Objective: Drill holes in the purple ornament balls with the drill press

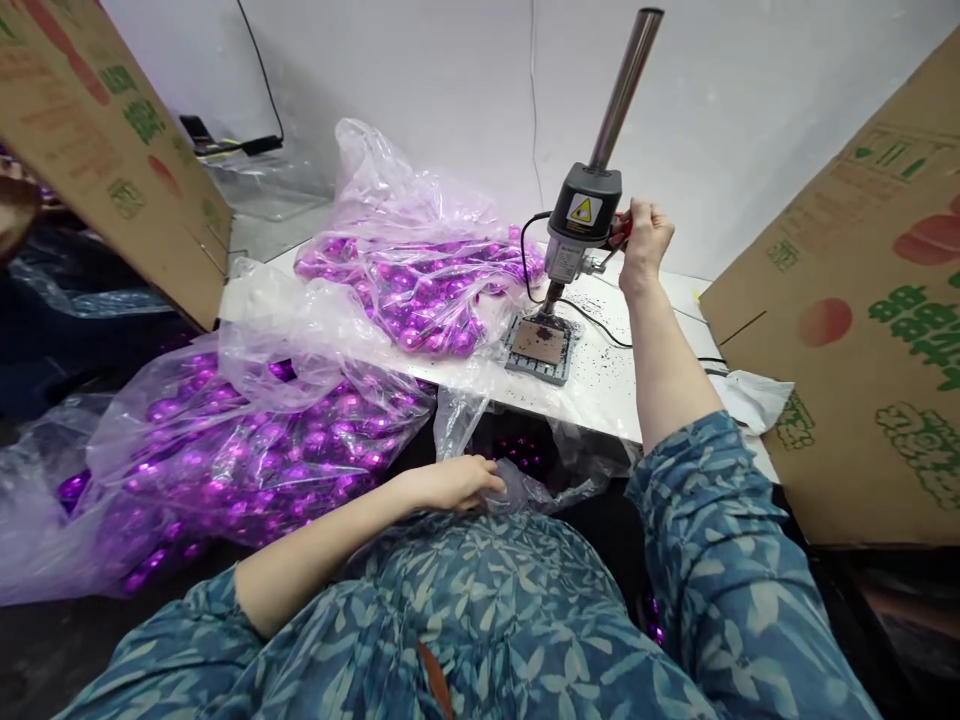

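Note:
My right hand (646, 240) is closed around the red-tipped lever handle (621, 232) of a small bench drill press (583, 215). The press stands on a white table, its steel column rising behind the dark motor head. Under the drill head, a brown board (538, 341) lies on the grey base (559, 372), with dark shavings on and around it. My left hand (463, 482) is low at my waist, at the edge of an open clear plastic bag (517, 487) holding purple shiny balls. Its fingers are curled by the film, and I cannot tell whether they grip it.
Large clear bags of purple balls lie on the table (420, 290) and to the left (255, 450). Cardboard boxes (127, 130) (862, 300) flank the table left and right. A black cable (600, 328) crosses the tabletop. Part of another person (19, 205) shows at far left.

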Demonstrator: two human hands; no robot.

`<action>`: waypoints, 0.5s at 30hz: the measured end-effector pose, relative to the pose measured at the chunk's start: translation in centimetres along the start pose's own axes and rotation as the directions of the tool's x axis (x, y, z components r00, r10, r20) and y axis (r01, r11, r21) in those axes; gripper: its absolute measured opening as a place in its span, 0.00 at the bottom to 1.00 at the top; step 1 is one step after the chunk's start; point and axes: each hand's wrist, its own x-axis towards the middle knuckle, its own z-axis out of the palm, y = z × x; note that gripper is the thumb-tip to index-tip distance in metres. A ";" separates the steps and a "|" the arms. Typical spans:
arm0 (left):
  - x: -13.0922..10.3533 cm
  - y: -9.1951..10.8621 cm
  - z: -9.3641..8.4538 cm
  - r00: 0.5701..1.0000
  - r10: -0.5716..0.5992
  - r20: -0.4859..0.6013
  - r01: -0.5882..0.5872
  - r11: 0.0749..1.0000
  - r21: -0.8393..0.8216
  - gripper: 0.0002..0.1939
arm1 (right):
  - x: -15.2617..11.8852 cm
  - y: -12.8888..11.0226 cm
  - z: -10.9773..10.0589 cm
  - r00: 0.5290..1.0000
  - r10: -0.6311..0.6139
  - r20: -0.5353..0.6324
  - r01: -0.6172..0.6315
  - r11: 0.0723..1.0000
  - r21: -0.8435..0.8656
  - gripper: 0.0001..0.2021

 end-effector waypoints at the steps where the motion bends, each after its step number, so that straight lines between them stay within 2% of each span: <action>1: -0.2 0.1 0.0 1.000 0.002 -0.012 -0.002 1.000 0.020 0.06 | -0.1 0.0 -0.2 1.000 0.008 0.008 -0.008 1.000 -0.012 0.21; 4: -0.6 0.7 -0.1 0.999 0.023 -0.043 -0.022 0.999 0.041 0.10 | -1.1 -0.1 -1.5 0.999 0.028 0.023 -0.027 0.998 -0.050 0.04; 10: -0.4 1.1 0.4 0.994 0.063 0.093 -0.067 0.997 0.036 0.09 | -6.2 0.3 -6.0 0.989 0.059 0.133 -0.041 0.991 -0.131 0.09; 13: -0.5 1.2 0.5 0.991 0.057 0.120 -0.063 0.997 0.046 0.07 | -11.0 0.2 -7.9 0.979 0.027 0.202 0.012 0.982 -0.187 0.09; 15: -0.7 1.2 0.3 0.993 0.051 0.106 -0.053 0.998 0.017 0.08 | -16.1 0.8 -8.8 0.947 0.032 0.319 0.047 0.971 -0.236 0.13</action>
